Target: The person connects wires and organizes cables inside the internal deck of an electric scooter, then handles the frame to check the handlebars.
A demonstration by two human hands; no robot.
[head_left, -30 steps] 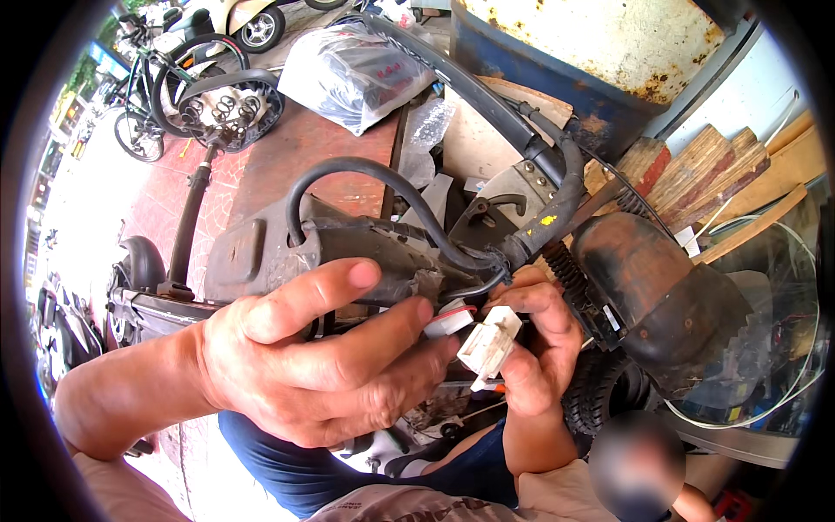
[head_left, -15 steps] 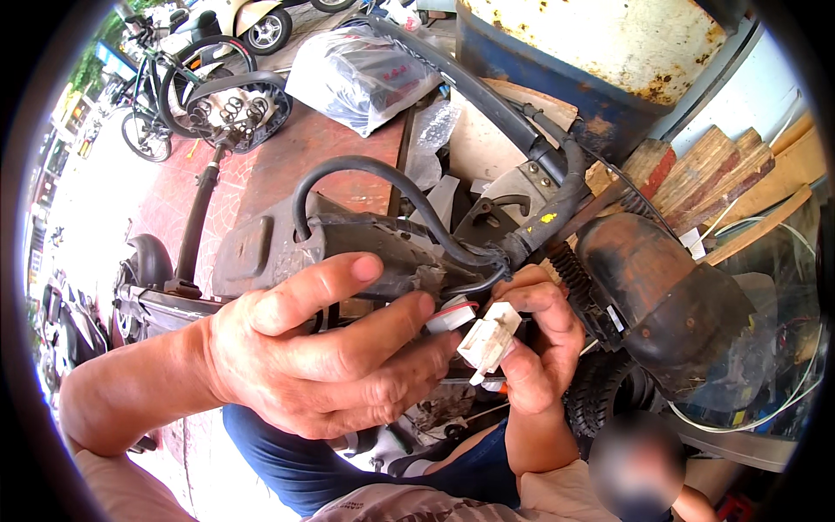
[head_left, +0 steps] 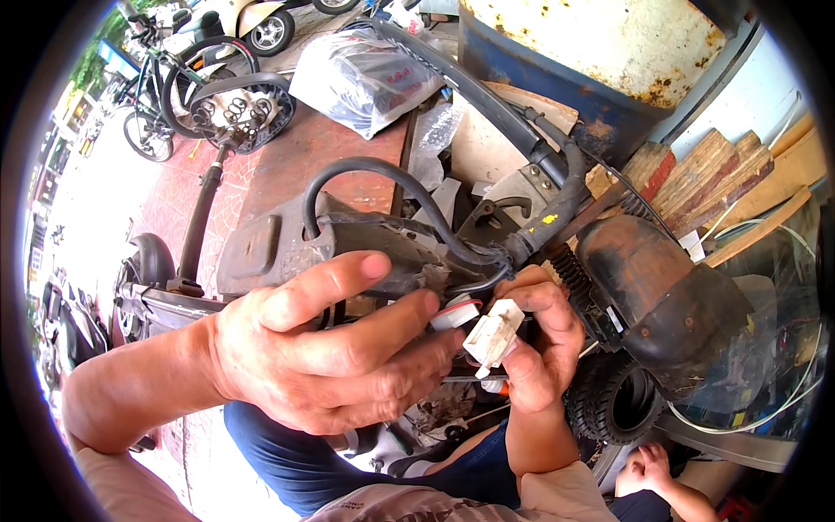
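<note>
My left hand (head_left: pixel 335 348) has its index finger raised, while the middle and ring fingers curl at a small white connector (head_left: pixel 454 315) with a red wire; its thumb is hidden. My right hand (head_left: pixel 541 352) grips a larger, grimy white plastic connector (head_left: pixel 492 336) between thumb and fingers, just beside the smaller one. Both hands are in front of a dismantled scooter frame with a dark body piece (head_left: pixel 252 252), a looped black cable (head_left: pixel 376 170) and a taped wiring bundle (head_left: pixel 539 228) marked with yellow. A spring (head_left: pixel 565 274) sits beyond my right hand.
Bicycles (head_left: pixel 156 96) and parked scooters (head_left: pixel 270 28) stand at upper left. A plastic bag (head_left: pixel 365 83), rusty drum (head_left: pixel 574 52) and wood scraps (head_left: pixel 704 174) are behind. At right are a black rear housing (head_left: pixel 657 304) and tyres (head_left: pixel 626 400). Another person's hands (head_left: pixel 644 470) rest at lower right.
Both hands keep nearly the same grip and have moved very slightly right in view with the connectors. The background has shifted slightly. Another person's hands now show at lower right.
</note>
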